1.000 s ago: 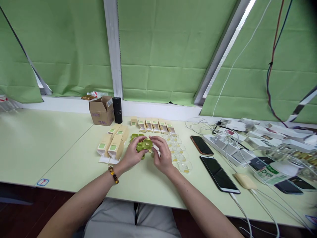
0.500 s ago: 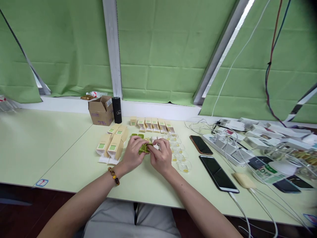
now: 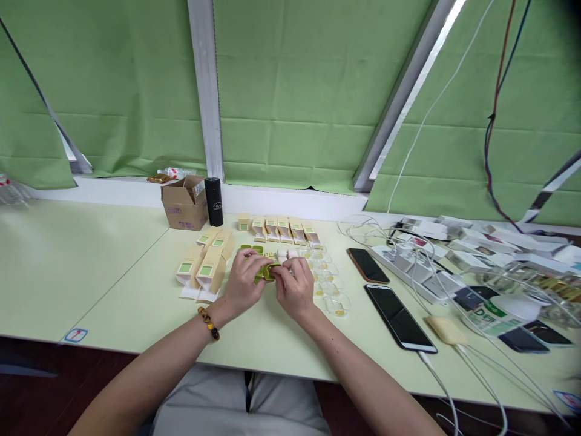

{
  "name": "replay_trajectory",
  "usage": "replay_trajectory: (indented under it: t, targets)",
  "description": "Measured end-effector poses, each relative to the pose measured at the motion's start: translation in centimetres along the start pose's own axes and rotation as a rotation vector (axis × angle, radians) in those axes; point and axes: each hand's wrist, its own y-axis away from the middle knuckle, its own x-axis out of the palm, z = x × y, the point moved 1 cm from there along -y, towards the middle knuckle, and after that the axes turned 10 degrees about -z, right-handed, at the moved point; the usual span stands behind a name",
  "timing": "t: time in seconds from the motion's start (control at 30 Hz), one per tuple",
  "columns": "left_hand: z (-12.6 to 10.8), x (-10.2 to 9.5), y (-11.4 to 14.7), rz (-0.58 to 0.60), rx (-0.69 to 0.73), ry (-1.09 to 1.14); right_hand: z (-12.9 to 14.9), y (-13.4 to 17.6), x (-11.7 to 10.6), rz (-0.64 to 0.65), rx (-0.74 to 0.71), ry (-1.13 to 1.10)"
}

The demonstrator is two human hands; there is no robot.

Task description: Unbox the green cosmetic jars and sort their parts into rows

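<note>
Close together over the table, both hands pinch a small olive-green case-like piece (image 3: 269, 272), partly hidden by the fingers. My left hand (image 3: 245, 278) grips its left side, and a beaded bracelet circles that wrist. The fingertips of my right hand (image 3: 295, 284) close on its right end. Just behind the hands lie another green piece (image 3: 254, 249) and small white-pink pieces (image 3: 285, 253). Clear plastic containers with yellow bits (image 3: 336, 304) sit in rows right of my right hand. Cream cartons with green labels (image 3: 211, 266) stand left of my left hand.
A row of small cream boxes (image 3: 284, 229) stands at the back. Left of it are a cardboard box (image 3: 184, 206) and a black bottle (image 3: 214, 203). Phones (image 3: 402, 318), a power strip (image 3: 422, 275) and tangled white cables crowd the right side.
The green piece has turned slightly between the fingers, and more of its right end now shows. Both hands stay in nearly the same place.
</note>
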Motion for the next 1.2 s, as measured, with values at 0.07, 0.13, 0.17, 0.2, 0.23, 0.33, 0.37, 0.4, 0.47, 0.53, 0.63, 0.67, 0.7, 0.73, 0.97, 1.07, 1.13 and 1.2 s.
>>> replay_trajectory:
  t: [0.07,0.13,0.17,0.2,0.23,0.33,0.37,0.4,0.47,0.53,0.63,0.67,0.7,0.73,0.97,1.07,1.13,1.2]
  targets:
    - [-0.1,0.0,0.0,-0.016,0.0,-0.013,0.0,0.1,0.0,-0.005,-0.013,-0.016]
    - [-0.1,-0.1,-0.1,-0.031,-0.006,-0.025,0.0,0.1,-0.1,-0.013,-0.029,-0.019]
    - [-0.1,-0.1,-0.1,-0.037,-0.011,-0.03,0.0,0.2,-0.1,-0.017,-0.039,-0.013]
    - [-0.2,-0.2,-0.1,-0.041,-0.015,-0.033,0.0,0.2,-0.1,-0.019,-0.049,-0.004]
    - [-0.2,-0.2,-0.1,-0.044,-0.018,-0.036,0.0,0.2,-0.2,-0.021,-0.06,0.005]
    - [-0.3,-0.2,-0.1,-0.05,-0.028,-0.044,0.1,0.1,-0.2,-0.039,-0.083,0.027]
    - [-0.3,-0.2,-0.1,-0.052,-0.034,-0.048,0.2,0.0,-0.2,-0.046,-0.09,0.032]
    - [-0.3,-0.2,0.0,-0.053,-0.043,-0.051,0.2,-0.1,-0.3,-0.055,-0.098,0.034]
    - [-0.1,-0.1,0.0,-0.05,-0.068,-0.063,0.5,-0.2,-0.3,-0.075,-0.117,0.031]
    - [0.3,-0.1,0.0,-0.049,-0.112,-0.08,0.8,-0.2,-0.5,-0.097,-0.141,0.011]
    - [1.0,-0.3,-0.2,-0.058,-0.205,-0.111,1.4,-0.3,-0.7,-0.129,-0.169,-0.025]
    - [1.2,-0.4,-0.3,-0.063,-0.228,-0.119,1.5,-0.3,-0.7,-0.133,-0.174,-0.036]
    - [1.3,-0.5,-0.4,-0.072,-0.245,-0.124,1.5,-0.4,-0.8,-0.134,-0.174,-0.045]
    - [1.4,-0.6,-0.5,-0.085,-0.253,-0.128,1.4,-0.4,-0.9,-0.131,-0.168,-0.052]
    - [1.1,-0.9,-0.7,-0.155,-0.352,-0.079,-0.9,-0.9,-1.2,0.021,0.016,0.003]
    - [1.2,-1.0,-0.7,-0.158,-0.487,-0.01,-1.3,-0.7,-0.9,0.198,0.048,0.081]
    - [1.5,-0.9,-0.6,-0.161,-0.549,0.049,-1.3,-0.4,-0.6,0.327,0.056,0.119]
    - [1.7,-0.8,-0.6,-0.172,-0.592,0.103,-1.2,0.0,-0.3,0.422,0.075,0.153]
